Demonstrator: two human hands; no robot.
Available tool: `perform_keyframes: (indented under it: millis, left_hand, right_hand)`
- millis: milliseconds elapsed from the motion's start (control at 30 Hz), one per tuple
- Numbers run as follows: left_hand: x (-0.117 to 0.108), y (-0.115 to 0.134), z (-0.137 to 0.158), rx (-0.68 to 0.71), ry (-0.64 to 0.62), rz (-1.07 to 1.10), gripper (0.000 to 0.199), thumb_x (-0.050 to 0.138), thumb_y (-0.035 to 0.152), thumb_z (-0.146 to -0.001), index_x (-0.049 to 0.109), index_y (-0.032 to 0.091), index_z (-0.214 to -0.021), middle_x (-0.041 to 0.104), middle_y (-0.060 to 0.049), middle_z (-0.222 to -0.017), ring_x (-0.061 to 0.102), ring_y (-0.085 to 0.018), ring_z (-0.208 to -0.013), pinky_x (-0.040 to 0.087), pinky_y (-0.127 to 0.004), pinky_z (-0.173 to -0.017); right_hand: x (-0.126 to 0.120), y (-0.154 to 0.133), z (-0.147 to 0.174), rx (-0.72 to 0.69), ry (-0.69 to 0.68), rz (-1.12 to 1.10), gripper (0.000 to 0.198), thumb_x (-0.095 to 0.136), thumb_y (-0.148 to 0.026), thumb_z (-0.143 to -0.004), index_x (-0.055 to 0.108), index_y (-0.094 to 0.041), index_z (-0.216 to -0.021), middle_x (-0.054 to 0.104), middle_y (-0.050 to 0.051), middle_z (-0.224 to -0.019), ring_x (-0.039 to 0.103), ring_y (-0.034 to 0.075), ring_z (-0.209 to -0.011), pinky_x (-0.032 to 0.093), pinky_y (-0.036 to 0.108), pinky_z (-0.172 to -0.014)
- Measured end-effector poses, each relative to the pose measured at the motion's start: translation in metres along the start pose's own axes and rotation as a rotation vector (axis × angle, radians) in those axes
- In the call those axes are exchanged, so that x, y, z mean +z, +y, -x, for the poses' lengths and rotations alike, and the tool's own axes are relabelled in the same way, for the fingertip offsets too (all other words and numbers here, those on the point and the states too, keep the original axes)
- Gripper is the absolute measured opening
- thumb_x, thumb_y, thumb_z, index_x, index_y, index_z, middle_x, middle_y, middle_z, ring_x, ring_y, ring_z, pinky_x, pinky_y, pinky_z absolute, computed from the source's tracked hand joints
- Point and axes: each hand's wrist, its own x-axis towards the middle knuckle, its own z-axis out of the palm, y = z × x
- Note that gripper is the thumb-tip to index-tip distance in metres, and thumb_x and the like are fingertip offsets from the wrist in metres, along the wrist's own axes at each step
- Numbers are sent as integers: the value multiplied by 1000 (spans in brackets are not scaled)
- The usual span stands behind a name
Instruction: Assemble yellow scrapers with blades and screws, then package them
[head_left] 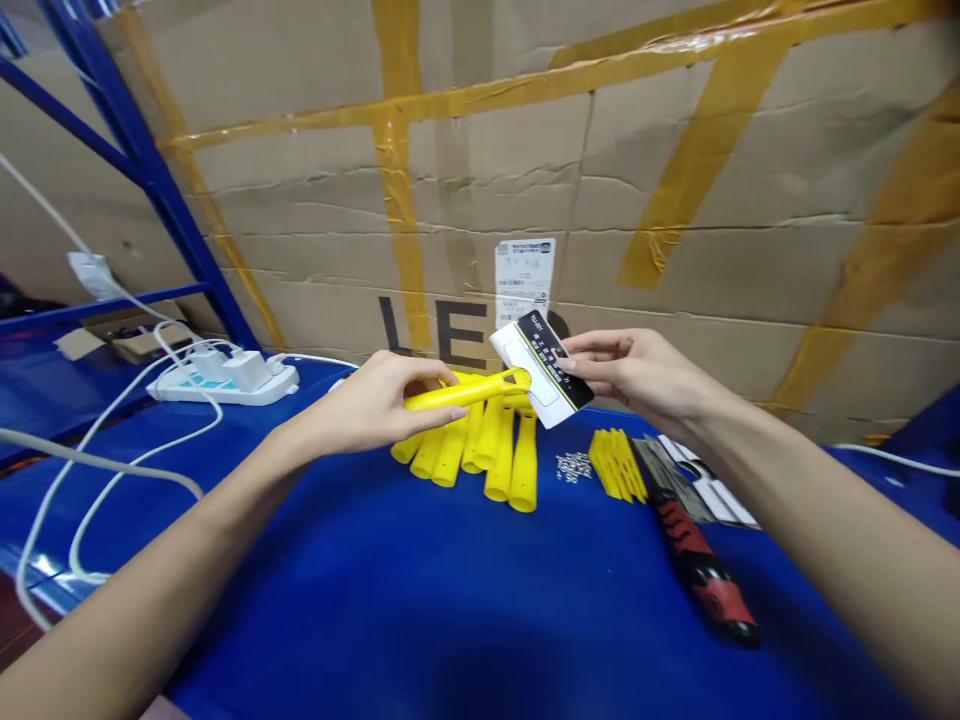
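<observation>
My left hand [386,400] is closed around a yellow plastic handle [465,391], its far end pointing right. That end meets a black and white printed card [546,365], at a cut-out in the card. Between thumb and fingers, my right hand [637,370] pinches the card's right edge. Below lie several more yellow handles [495,455], side by side with their round open ends toward me. Right of them are a small heap of silver screws [574,467] and a stack of flat yellow pieces [616,464].
A red and black screwdriver [705,575] lies at right beside grey flat blades [679,480] and white cards [720,495]. A white power strip [225,380] with cables sits at left. Behind stands a big taped cardboard box [315,220] on the blue table [420,610].
</observation>
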Motion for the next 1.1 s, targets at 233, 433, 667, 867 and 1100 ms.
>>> perform_keyframes:
  millis: [233,433,667,867,1100]
  left_hand:
    - [-40,-57,46,-264,39,-167,38,71,51,-79,75,20,-101,73,-2,-85,62,-18,-73,42,-28,-65]
    - [-25,-95,57,-470,6,-229,31,66,46,-79,70,19,-92,69,-3,-74,58,-19,-62,33,-30,-55]
    - [-8,-119,55,-635,-27,-318,21,63,39,-76,65,19,-79,68,-9,-79,63,-25,-72,40,-33,-62]
    - [-6,-125,59,-657,-72,-322,37,70,43,-72,64,17,-99,66,-14,-103,63,-32,-92,48,-39,-75]
    - [0,-131,59,-719,-91,-301,52,63,54,-82,57,18,-119,67,-17,-113,64,-36,-103,49,-44,-86]
  right_hand:
    - [107,-22,-68,-102,-185,239,18,71,-16,-80,77,-16,-97,75,8,-89,67,17,-77,54,26,-61]
    - [186,-10,-131,-76,-294,535,37,63,-11,-80,70,-14,-117,74,10,-95,68,19,-78,54,28,-61]
    - [233,12,-158,-168,-366,818,46,64,-3,-72,72,-18,-115,74,10,-102,68,23,-94,52,29,-79]
    - [243,28,-157,-284,-453,932,38,65,-13,-81,71,-21,-117,75,7,-103,69,22,-97,50,28,-86]
    - [235,26,-146,-407,-515,977,42,71,-39,-84,70,-22,-123,71,9,-122,66,26,-110,49,33,-96]
